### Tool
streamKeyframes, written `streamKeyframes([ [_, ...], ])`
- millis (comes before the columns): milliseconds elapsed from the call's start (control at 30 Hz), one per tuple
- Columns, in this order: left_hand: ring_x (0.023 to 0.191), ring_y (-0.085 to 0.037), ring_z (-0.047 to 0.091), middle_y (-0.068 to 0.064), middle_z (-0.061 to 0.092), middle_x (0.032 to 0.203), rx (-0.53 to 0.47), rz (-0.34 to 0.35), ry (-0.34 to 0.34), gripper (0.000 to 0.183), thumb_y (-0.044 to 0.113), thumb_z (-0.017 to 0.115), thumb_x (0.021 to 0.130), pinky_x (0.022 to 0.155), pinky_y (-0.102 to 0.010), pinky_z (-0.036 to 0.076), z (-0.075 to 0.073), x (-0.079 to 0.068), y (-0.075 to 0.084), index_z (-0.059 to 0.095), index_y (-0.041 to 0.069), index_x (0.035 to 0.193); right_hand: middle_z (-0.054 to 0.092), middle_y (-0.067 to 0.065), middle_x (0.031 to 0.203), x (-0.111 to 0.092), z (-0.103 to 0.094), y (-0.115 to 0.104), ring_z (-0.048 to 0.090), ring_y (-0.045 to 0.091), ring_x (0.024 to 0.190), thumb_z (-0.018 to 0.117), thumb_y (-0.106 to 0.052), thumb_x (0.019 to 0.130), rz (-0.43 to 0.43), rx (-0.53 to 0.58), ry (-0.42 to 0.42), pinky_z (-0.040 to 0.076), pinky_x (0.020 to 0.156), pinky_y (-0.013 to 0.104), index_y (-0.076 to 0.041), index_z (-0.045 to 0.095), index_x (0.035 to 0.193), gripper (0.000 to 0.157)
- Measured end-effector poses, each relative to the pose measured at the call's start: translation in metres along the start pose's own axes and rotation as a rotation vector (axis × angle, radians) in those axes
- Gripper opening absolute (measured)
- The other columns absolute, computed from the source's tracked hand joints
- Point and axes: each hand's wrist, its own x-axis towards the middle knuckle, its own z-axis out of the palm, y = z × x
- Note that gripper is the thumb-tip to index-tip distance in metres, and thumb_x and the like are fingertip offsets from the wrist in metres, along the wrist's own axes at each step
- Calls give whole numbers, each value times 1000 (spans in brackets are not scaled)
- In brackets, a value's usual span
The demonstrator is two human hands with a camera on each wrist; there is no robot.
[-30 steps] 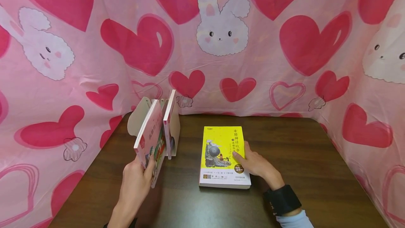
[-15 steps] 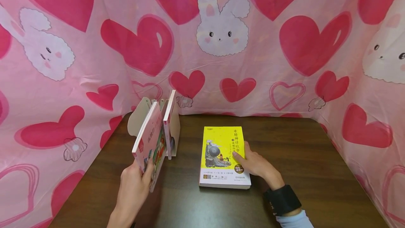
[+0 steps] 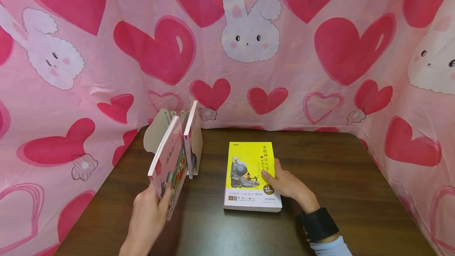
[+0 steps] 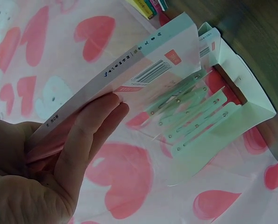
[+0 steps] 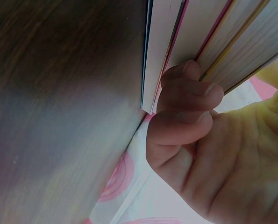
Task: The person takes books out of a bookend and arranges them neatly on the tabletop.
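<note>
In the head view my left hand (image 3: 147, 212) grips the lower near edge of a pink picture book (image 3: 170, 161), thumb on its cover and fingers behind. The book stands on edge, slightly tilted, its far end beside the pale book rack (image 3: 155, 131). Its spine and barcode show in the left wrist view, with fingers (image 4: 85, 135) curled against the back. My right hand (image 3: 289, 183) holds the right side of a stack of books topped by a yellow book (image 3: 249, 165). The thumb lies on that cover; in the right wrist view, curled fingers (image 5: 178, 126) touch the page edges.
Another thin book (image 3: 190, 141) stands upright at the rack's right side. The rack's dividers (image 4: 199, 107) show in the left wrist view. A brown wooden table (image 3: 320, 161) lies beneath, with a pink heart-and-rabbit cloth (image 3: 249, 90) around its back and sides.
My left hand has drawn the pink book a little toward me and to the left, away from the rack. The right hand and the stack have stayed in place.
</note>
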Motion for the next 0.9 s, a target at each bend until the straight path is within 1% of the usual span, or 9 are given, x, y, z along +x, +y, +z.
streamKeyframes([
  [167,84,-39,75,-26,75,106,9,1,-4,31,-2,75,93,67,-60,59,-3,-2,2,68,-6,123,60,6,98,0,1,1,62,21,89,60,-57,102,6,-2,0,49,77,44,-9,10,163,92],
  [333,82,-40,75,-26,76,103,27,22,13,29,-2,75,92,65,-58,58,-6,-4,3,69,-6,120,60,6,99,1,1,1,62,21,88,60,-57,102,4,0,0,49,76,44,-9,10,163,92],
  [633,82,-38,75,-23,77,100,42,23,12,27,-1,75,92,67,-58,58,-11,-10,7,70,-4,118,60,6,98,0,0,-1,62,21,86,61,-56,102,1,-8,2,49,74,42,-10,10,162,91],
  [900,86,-39,76,-22,77,103,49,17,-9,27,1,74,93,70,-59,57,-13,-14,10,71,-2,120,60,6,99,-1,0,-2,62,22,88,60,-58,102,16,-14,0,49,76,44,-10,10,163,93],
])
